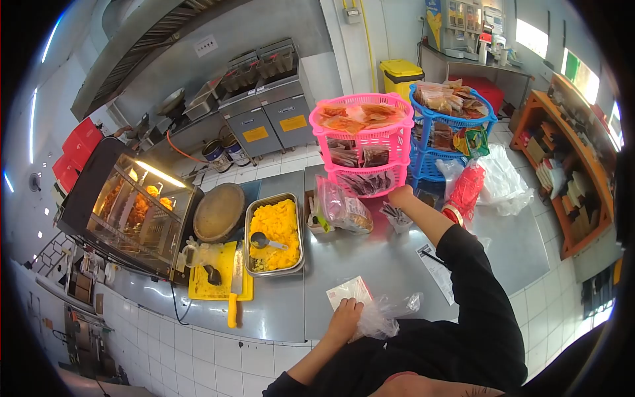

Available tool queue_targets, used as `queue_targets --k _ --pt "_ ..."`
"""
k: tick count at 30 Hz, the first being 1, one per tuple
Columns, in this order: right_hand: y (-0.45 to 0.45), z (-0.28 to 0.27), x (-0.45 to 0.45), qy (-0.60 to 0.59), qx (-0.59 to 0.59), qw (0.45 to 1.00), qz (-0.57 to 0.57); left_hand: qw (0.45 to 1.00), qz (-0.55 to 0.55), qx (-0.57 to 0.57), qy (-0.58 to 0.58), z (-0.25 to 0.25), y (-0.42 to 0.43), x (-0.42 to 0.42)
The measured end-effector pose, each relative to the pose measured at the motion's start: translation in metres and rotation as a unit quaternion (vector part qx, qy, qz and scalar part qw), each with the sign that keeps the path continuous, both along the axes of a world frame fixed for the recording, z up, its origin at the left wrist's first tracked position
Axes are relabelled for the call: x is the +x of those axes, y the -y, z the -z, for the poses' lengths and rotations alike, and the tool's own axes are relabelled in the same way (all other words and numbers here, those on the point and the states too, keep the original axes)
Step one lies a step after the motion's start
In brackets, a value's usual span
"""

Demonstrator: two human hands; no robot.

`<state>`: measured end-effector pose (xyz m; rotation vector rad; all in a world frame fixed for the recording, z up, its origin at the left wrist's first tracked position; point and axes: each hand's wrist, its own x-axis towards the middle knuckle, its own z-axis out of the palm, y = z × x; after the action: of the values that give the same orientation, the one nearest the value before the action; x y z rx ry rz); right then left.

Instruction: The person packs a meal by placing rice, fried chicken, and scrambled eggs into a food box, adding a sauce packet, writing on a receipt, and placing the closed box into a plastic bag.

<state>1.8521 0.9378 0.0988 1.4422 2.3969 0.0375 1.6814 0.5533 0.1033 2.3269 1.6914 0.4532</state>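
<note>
My left hand [346, 317] is closed over the near edge of a small white box [350, 291] wrapped in a clear plastic bag [390, 311], low at the front of the metal table. My right arm stretches forward, and my right hand [400, 196] is by the lowest tier of a pink stacked basket [360, 109]; its fingers are mostly hidden. Flat orange packets [354, 118] fill the basket's top, with dark packets [364, 183] below. A holder of small sachets [397, 217] stands just under my right hand.
A tray of yellow rice [272, 225], a knife [236, 274] on a yellow cutting board [205, 284] and a heated display case [132, 205] are left. A blue stacked basket [436, 119], red-wrapped bundle [465, 192], white plastic bags [499, 182] and paper slip [436, 271] are right.
</note>
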Motion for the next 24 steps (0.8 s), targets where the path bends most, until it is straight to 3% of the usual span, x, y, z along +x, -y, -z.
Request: queue_targets --k 3,7,9,13,15,16,18,19,21,23,24 --pt "-0.002 0.008 0.002 0.007 0.000 1.000 -0.025 0.999 0.015 -0.023 0.031 -0.002 -0.001 -0.005" --pt "0.021 -0.021 0.015 -0.020 0.056 0.995 -0.076 0.998 0.009 -0.025 0.064 -0.001 0.000 -0.008" --pt "0.024 -0.033 0.026 -0.087 0.195 0.966 -0.146 0.997 0.005 -0.033 0.071 0.000 0.000 -0.009" --pt "0.034 -0.042 0.053 -0.095 0.208 0.965 -0.125 0.994 0.021 -0.050 0.098 -0.007 -0.001 -0.018" --pt "0.057 -0.067 0.067 -0.217 0.232 0.947 -0.048 0.990 0.024 -0.066 0.120 -0.009 -0.002 -0.018" --pt "0.072 -0.078 0.072 -0.216 0.229 0.948 -0.045 0.990 0.033 -0.061 0.125 -0.008 -0.002 -0.020" --pt "0.106 -0.093 0.076 -0.499 0.184 0.845 0.055 0.989 0.044 -0.060 0.131 -0.007 -0.003 -0.023" --pt "0.123 -0.088 0.074 -0.498 0.182 0.846 0.058 0.989 0.051 -0.048 0.133 -0.006 -0.003 -0.024" --pt "0.166 -0.073 0.066 -0.761 0.113 0.631 0.102 0.988 0.057 -0.041 0.138 -0.003 -0.004 -0.025" --pt "0.216 -0.038 0.041 -0.805 -0.030 0.575 0.146 0.987 0.059 -0.009 0.152 0.001 -0.004 -0.025" --pt "0.235 -0.024 0.027 -0.759 -0.110 0.631 0.115 0.986 0.056 -0.022 0.154 0.000 -0.002 -0.023"
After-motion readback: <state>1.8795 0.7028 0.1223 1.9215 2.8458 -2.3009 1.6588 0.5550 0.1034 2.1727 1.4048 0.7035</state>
